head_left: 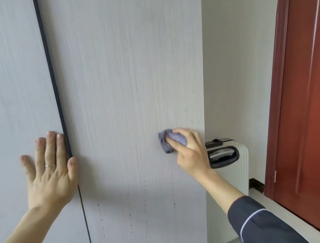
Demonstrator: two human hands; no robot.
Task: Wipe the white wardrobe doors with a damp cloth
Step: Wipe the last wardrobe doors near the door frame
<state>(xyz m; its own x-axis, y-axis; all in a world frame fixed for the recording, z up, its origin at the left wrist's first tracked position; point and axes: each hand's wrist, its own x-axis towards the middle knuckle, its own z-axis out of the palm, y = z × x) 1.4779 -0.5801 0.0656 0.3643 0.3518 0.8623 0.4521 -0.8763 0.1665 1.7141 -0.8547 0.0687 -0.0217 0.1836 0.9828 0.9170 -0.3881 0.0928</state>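
Purple-grey cloth (173,139), red-brown door (306,90)

Matt wood-grain wardrobe doors (129,85), soft cloth (171,139), glossy red door (306,90)

door panel (125,76) bare above cloth (171,139) | suitcase (233,159) crowds its right edge

The right hand (188,149) is pressing a bunched grey cloth (169,140) against the right wardrobe door (128,76), while the left hand (50,168) is lying flat on the left wardrobe door (12,85) beside the dark gap (53,81). A white suitcase (235,169) is standing by a red door (306,90).
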